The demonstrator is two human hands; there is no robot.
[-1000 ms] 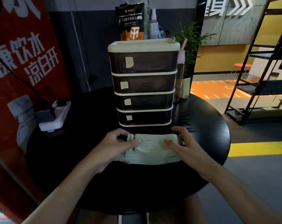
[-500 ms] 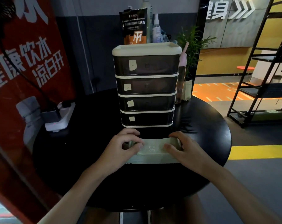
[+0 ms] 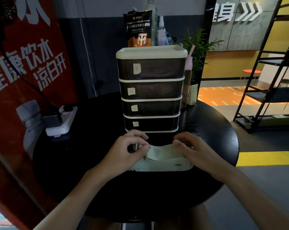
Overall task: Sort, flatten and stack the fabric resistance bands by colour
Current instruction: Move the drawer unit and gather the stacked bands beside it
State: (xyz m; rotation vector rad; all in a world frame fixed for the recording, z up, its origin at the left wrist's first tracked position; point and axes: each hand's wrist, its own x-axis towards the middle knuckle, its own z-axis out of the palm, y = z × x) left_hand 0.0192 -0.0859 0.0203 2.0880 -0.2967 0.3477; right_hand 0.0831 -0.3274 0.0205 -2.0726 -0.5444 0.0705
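A stack of pale green fabric resistance bands (image 3: 162, 165) lies on the round black table (image 3: 74, 163), just in front of the drawer unit. The top green band (image 3: 160, 152) is lifted and sags in the middle. My left hand (image 3: 125, 151) pinches its left end between thumb and fingers. My right hand (image 3: 191, 148) grips its right end, with the palm over the stack's right side. The band's far edge is partly hidden by my fingers.
A dark drawer unit (image 3: 151, 90) with several labelled drawers and a cream top stands right behind the bands. A white power strip (image 3: 61, 122) lies at the table's left. Bottles and a plant (image 3: 196, 52) stand behind the unit. A black metal rack (image 3: 269, 77) is at the right.
The top band lay flat under my fingers; now both hands have curled around its ends and raised it off the stack. The printed number no longer shows.
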